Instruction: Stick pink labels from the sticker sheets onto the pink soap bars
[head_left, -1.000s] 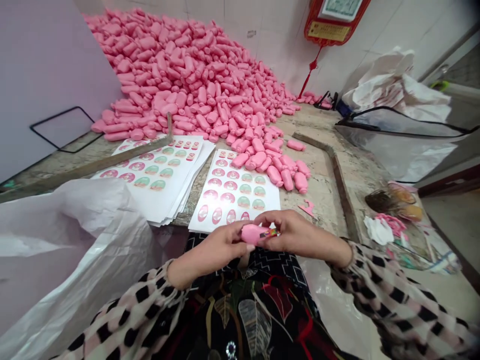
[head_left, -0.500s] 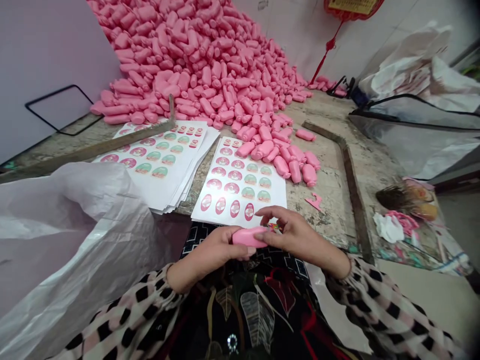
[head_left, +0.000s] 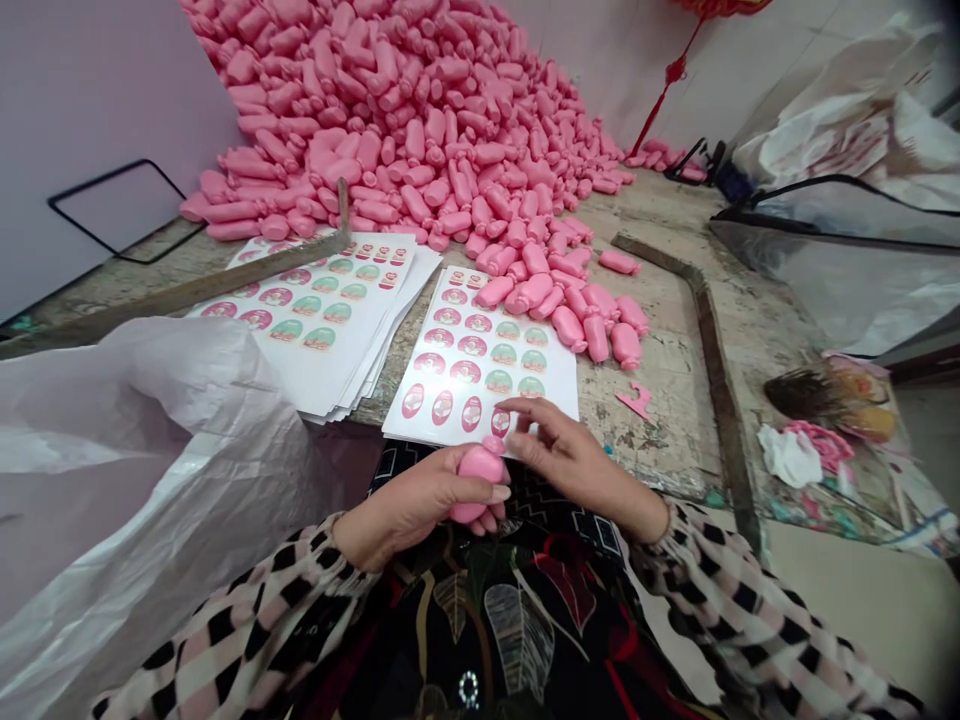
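My left hand [head_left: 424,495] is wrapped round a small pink plastic bottle [head_left: 477,475], its narrow neck pointing away from me, above my lap. Just to the right, my right hand [head_left: 574,460] hovers over the near edge of a sticker sheet [head_left: 562,380]. Its index finger is stretched out beside an oval pink sticker [head_left: 500,419] in the bottom row, with the thumb apart from it. Whether a fingertip touches that sticker I cannot tell. The sheet carries pink and green labels.
A big heap of pink bottles [head_left: 420,130] covers the back of the table and spills onto the sheet. More sticker sheets [head_left: 322,385] are stacked at left, under a metal bar [head_left: 262,275]. A white plastic bag [head_left: 187,400] stands at near left. Another bar [head_left: 716,370] lies at right.
My left hand has turned the bottle from lying sideways to neck pointing away. My right hand has left the bottle and moved slightly left to the bottom row of stickers.
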